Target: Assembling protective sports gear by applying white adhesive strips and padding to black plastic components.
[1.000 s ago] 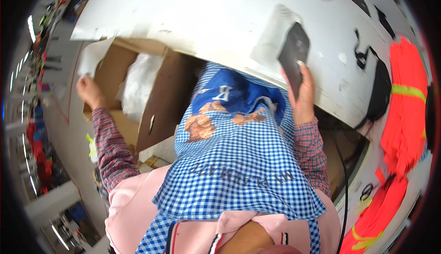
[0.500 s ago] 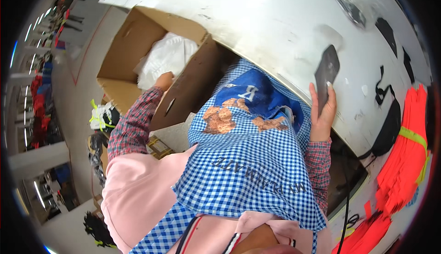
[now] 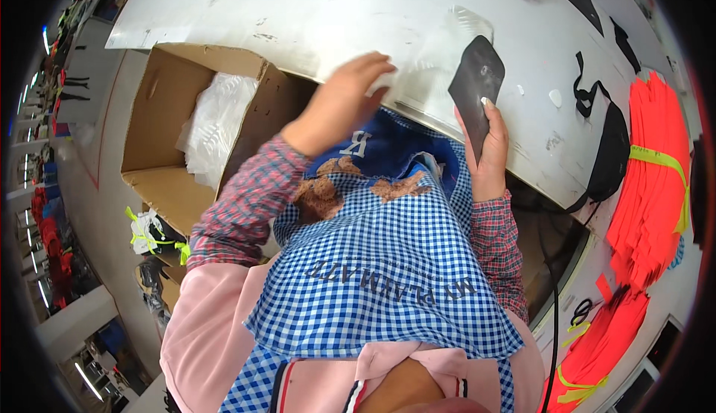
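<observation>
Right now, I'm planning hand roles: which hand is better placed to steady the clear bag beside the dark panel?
Probably the left hand: its fingers are near the clear plastic bag; the right hand grips the dark flat panel.

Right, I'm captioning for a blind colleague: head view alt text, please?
A person's right hand holds a flat black piece over a white table; the blurred left hand hovers near its edge. At left, an open cardboard box of translucent plastic; at right, tied orange fabric bundles.
</observation>
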`<state>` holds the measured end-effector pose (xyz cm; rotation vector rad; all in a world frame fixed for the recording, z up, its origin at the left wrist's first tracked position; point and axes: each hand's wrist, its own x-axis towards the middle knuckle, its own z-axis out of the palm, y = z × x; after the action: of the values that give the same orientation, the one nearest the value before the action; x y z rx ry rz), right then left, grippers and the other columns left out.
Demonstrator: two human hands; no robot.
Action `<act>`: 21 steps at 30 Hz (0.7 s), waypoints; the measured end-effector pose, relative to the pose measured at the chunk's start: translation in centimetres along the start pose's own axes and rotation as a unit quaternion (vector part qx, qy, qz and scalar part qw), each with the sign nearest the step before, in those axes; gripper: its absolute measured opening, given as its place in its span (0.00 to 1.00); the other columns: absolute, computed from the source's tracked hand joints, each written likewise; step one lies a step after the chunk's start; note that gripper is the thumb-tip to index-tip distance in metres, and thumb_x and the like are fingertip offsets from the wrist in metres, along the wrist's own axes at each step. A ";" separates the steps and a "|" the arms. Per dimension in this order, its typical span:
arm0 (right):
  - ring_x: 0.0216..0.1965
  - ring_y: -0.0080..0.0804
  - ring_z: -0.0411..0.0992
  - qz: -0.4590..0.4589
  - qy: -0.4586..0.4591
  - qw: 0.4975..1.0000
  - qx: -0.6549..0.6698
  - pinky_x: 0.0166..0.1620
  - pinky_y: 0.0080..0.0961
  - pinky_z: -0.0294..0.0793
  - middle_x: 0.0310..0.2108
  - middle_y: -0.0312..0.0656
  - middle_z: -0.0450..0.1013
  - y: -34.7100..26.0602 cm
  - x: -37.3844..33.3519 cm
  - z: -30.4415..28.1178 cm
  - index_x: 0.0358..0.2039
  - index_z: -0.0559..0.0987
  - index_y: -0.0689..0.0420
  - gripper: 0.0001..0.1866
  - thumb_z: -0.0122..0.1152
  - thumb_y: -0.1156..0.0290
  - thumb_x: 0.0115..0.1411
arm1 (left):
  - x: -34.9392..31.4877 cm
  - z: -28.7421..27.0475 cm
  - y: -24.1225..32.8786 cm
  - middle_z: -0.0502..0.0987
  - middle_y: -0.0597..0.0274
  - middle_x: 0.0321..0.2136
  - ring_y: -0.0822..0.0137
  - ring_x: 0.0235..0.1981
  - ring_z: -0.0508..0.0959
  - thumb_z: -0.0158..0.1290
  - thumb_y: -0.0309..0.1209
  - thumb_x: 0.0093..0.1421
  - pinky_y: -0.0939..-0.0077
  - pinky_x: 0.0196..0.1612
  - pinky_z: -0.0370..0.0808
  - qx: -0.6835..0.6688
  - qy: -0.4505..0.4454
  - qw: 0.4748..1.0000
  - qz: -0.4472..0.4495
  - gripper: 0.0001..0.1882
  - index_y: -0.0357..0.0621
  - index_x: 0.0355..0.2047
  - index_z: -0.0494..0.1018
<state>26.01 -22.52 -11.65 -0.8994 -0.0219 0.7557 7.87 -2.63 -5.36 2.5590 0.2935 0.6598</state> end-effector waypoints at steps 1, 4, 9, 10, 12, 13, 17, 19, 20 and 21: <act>0.49 0.34 0.74 0.003 0.006 1.000 0.008 0.55 0.33 0.75 0.48 0.44 0.75 0.1 0.0 0.3 0.49 0.76 0.63 0.15 0.59 0.68 0.65 | 0.0 2.2 -0.1 0.74 0.52 0.55 0.52 0.58 0.72 0.59 0.25 0.59 0.60 0.59 0.70 0.005 -0.026 1.000 0.010 0.20 0.42 0.52 0.74; 0.44 0.32 0.77 0.007 0.016 1.000 0.015 0.50 0.27 0.78 0.44 0.43 0.78 -0.2 -0.4 0.8 0.46 0.78 0.62 0.12 0.59 0.70 0.65 | -0.3 5.9 -0.2 0.72 0.51 0.57 0.49 0.63 0.68 0.56 0.27 0.61 0.51 0.64 0.64 0.009 -0.069 0.997 0.032 0.18 0.41 0.52 0.74; 0.39 0.22 0.74 -0.080 0.018 0.987 -0.141 0.45 0.19 0.74 0.39 0.37 0.77 -1.6 -0.7 2.0 0.42 0.78 0.62 0.09 0.58 0.69 0.66 | 0.0 6.3 -0.2 0.74 0.51 0.54 0.51 0.59 0.71 0.53 0.27 0.62 0.50 0.63 0.65 -0.011 -0.080 0.996 0.040 0.13 0.39 0.47 0.75; 0.39 0.22 0.74 -0.079 0.021 0.987 -0.142 0.45 0.19 0.74 0.39 0.37 0.77 -1.5 -0.3 1.8 0.42 0.78 0.62 0.09 0.58 0.69 0.66 | -0.1 6.5 -0.3 0.74 0.51 0.54 0.51 0.59 0.71 0.53 0.27 0.62 0.50 0.63 0.65 -0.014 -0.083 0.996 0.040 0.13 0.39 0.47 0.75; 0.35 0.17 0.69 -0.157 0.003 0.950 -0.268 0.40 0.16 0.69 0.36 0.33 0.75 -1.7 1.4 1.8 0.39 0.78 0.62 0.08 0.60 0.70 0.66 | 0.0 6.6 -0.6 0.74 0.51 0.52 0.50 0.56 0.73 0.54 0.27 0.62 0.49 0.62 0.66 -0.019 -0.080 0.996 0.040 0.14 0.38 0.47 0.74; 0.33 0.15 0.65 -0.167 0.001 0.943 -0.287 0.37 0.14 0.66 0.33 0.31 0.73 -1.9 2.0 2.1 0.39 0.78 0.63 0.09 0.62 0.69 0.65 | 0.1 6.5 -0.8 0.74 0.51 0.52 0.50 0.56 0.73 0.54 0.27 0.62 0.49 0.62 0.66 -0.020 -0.081 0.996 0.040 0.14 0.38 0.47 0.74; 0.33 0.13 0.66 -0.180 -0.031 0.926 -0.330 0.37 0.14 0.65 0.32 0.30 0.74 -1.2 5.7 0.2 0.39 0.79 0.62 0.11 0.63 0.66 0.65 | 0.4 5.8 -0.9 0.76 0.47 0.50 0.46 0.50 0.75 0.54 0.25 0.61 0.54 0.59 0.69 -0.110 -0.110 0.988 -0.014 0.18 0.38 0.52 0.71; 0.33 0.13 0.66 -0.178 -0.037 0.920 -0.347 0.37 0.14 0.66 0.32 0.30 0.74 -0.9 6.8 -0.4 0.38 0.79 0.62 0.11 0.63 0.66 0.65 | 0.4 5.7 -0.9 0.76 0.46 0.49 0.46 0.48 0.76 0.54 0.24 0.60 0.57 0.56 0.71 -0.148 -0.119 0.981 -0.037 0.20 0.37 0.53 0.70; 0.33 0.14 0.66 -0.175 -0.046 0.914 -0.363 0.37 0.14 0.66 0.32 0.30 0.74 -0.9 7.0 -0.4 0.38 0.79 0.61 0.11 0.63 0.66 0.65 | 0.1 5.9 -1.0 0.76 0.47 0.49 0.51 0.49 0.77 0.54 0.23 0.61 0.63 0.54 0.73 -0.178 -0.105 0.975 -0.077 0.20 0.38 0.54 0.70; 0.33 0.14 0.66 -0.174 -0.046 0.914 -0.363 0.37 0.14 0.66 0.32 0.30 0.74 -0.8 7.2 -0.4 0.38 0.79 0.61 0.11 0.63 0.66 0.65 | -0.1 6.1 -1.2 0.76 0.49 0.48 0.55 0.49 0.77 0.54 0.23 0.62 0.69 0.51 0.76 -0.207 -0.091 0.967 -0.117 0.20 0.38 0.56 0.70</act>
<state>31.98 -18.80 -13.41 -1.5155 -0.5668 0.4435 10.68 -4.07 -10.66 2.1239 0.3484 0.3485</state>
